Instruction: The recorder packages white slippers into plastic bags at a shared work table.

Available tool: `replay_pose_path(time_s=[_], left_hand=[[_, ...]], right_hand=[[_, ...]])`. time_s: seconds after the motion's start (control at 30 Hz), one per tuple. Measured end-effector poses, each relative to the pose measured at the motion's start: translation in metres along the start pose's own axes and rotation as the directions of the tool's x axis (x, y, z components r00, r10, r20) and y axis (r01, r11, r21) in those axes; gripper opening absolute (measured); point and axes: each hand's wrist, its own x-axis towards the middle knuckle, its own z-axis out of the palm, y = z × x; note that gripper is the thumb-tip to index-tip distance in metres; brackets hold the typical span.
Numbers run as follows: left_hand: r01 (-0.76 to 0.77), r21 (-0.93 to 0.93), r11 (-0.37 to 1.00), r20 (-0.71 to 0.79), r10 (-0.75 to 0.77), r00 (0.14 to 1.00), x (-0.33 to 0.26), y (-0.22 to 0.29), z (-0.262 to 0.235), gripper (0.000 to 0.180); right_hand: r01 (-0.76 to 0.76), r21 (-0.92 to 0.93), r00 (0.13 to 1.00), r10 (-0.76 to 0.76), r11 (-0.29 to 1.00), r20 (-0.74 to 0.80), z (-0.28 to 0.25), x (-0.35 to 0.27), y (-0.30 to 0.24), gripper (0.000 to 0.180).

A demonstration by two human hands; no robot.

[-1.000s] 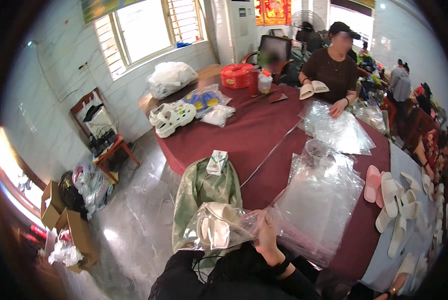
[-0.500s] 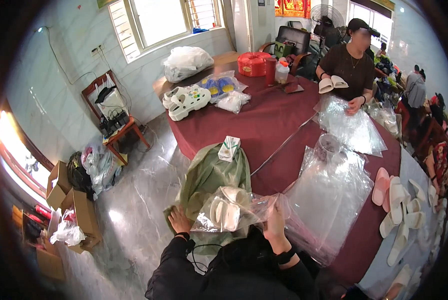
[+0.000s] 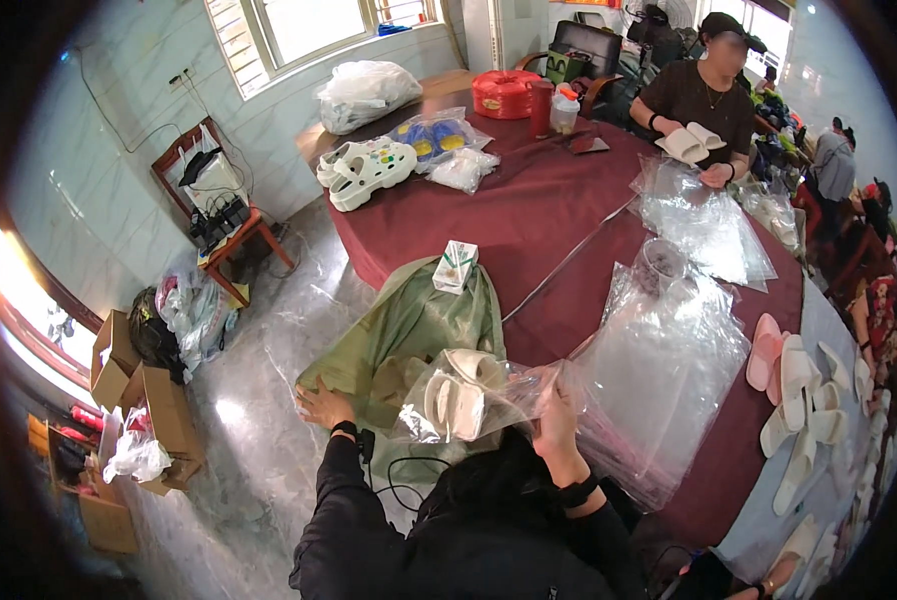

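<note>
My right hand (image 3: 556,420) grips the gathered end of a clear plastic bag (image 3: 521,385). Inside that bag lies a pair of cream slippers (image 3: 456,405), held over the mouth of a green woven sack (image 3: 394,315). The sack hangs at the table's near-left edge. With my left hand (image 3: 326,405) I grip the sack's rim and stretch it out to the left; some fingertips are hidden by the fabric. A small white-and-green box (image 3: 456,267) rests on the sack's upper part, on the table.
Flat clear bags (image 3: 654,370) are stacked on the maroon tablecloth (image 3: 549,250), right of my right hand. Loose slippers (image 3: 799,400) lie farther right. Across the table a co-worker (image 3: 704,100) handles cream slippers. White clogs (image 3: 367,172) stand far left; cardboard boxes (image 3: 169,415) sit on the floor.
My left hand has pulled the sack's rim outward to the left, widening its mouth. The bagged slippers have shifted slightly right. The co-worker's slippers have moved down toward the clear bags.
</note>
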Motion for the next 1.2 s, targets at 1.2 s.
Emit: replay_pose_path(time_s=[1.2], left_hand=[[-0.693, -0.712, 0.11, -0.412, 0.734, 0.54, -0.013, 0.229, -0.043, 0.056]], right_hand=[[0.508, -0.855, 0.76, -0.521, 0.103, 0.389, -0.011, -0.057, -0.049, 0.036]])
